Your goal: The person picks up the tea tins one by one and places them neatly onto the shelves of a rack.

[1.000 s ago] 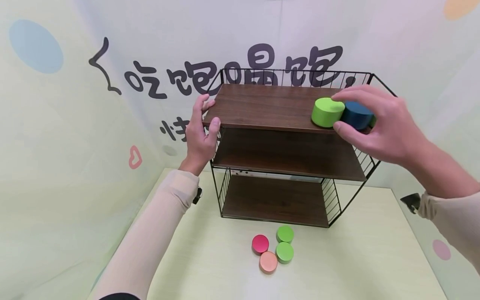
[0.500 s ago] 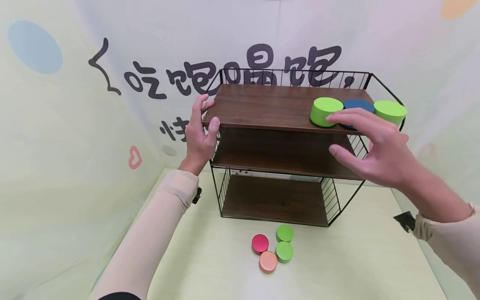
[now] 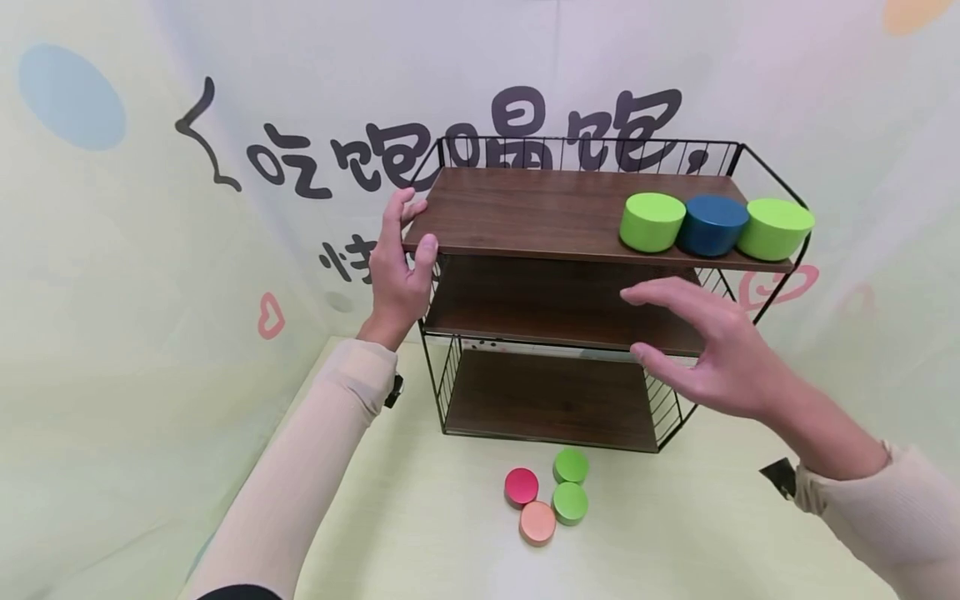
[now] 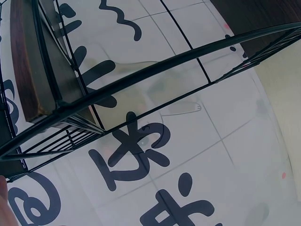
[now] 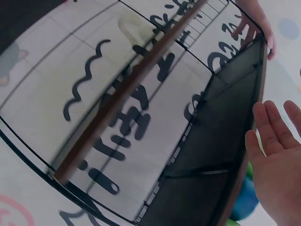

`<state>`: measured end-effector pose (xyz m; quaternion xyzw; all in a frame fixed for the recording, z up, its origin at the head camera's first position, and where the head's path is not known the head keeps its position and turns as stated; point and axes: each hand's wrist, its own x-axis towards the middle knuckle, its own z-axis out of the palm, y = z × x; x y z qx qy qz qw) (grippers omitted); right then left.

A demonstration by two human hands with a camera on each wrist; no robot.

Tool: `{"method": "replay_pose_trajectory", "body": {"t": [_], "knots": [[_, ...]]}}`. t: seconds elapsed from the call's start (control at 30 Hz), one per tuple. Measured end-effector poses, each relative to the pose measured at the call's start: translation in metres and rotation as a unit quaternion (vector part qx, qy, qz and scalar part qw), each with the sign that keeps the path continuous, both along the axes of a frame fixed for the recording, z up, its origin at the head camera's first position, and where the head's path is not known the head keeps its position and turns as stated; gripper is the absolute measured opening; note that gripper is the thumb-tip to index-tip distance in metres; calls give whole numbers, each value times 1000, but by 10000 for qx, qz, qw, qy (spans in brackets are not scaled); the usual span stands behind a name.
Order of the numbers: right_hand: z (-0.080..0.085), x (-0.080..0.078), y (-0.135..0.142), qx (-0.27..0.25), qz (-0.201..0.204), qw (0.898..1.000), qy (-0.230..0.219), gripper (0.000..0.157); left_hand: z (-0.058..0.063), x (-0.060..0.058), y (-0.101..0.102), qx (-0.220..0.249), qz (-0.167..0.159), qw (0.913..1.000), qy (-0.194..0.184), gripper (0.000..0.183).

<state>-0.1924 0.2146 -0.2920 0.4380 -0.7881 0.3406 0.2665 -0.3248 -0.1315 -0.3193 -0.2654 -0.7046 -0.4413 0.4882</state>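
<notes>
A dark three-tier shelf rack (image 3: 525, 210) with wooden boards and black wire sides stands ahead. My left hand (image 3: 401, 271) grips the left end of its top board, thumb at the front edge; only a sliver of the hand (image 4: 5, 209) enters the left wrist view. On the right part of that board sit a green cylinder (image 3: 651, 227), a dark blue cylinder (image 3: 712, 228) and another green cylinder (image 3: 774, 230), side by side. My right hand (image 3: 723, 354) holds nothing and hovers before the middle board, thumb and fingers apart; its palm (image 5: 282, 174) shows in the right wrist view.
Before the rack on the pale table (image 3: 420, 508) lie a red cylinder (image 3: 521, 486), a peach cylinder (image 3: 537, 522) and two green ones, one of them a nearer green cylinder (image 3: 570, 502). A printed cloth wall (image 3: 247, 100) surrounds the table at the back and sides.
My right hand has come away from the cylinders on the top board and moved down toward me, uncovering the blue and right-hand green ones. My left hand has stayed in place.
</notes>
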Motion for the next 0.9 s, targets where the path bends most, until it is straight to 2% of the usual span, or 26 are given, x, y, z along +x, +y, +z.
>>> {"method": "replay_pose_trajectory", "body": {"t": [0.1,0.47,0.9], "knots": [[-11,0,-2,12,68,9999,-109,54,0,0,0,9,-10,10000,-7,55],[-54,5,-9,235,-150,9956,-892,60,-2,-2,-2,-47,-59,10000,21,57],[-106,11,-17,597,-416,9925,-981,58,-2,-2,0,-23,-18,10000,55,54]]}}
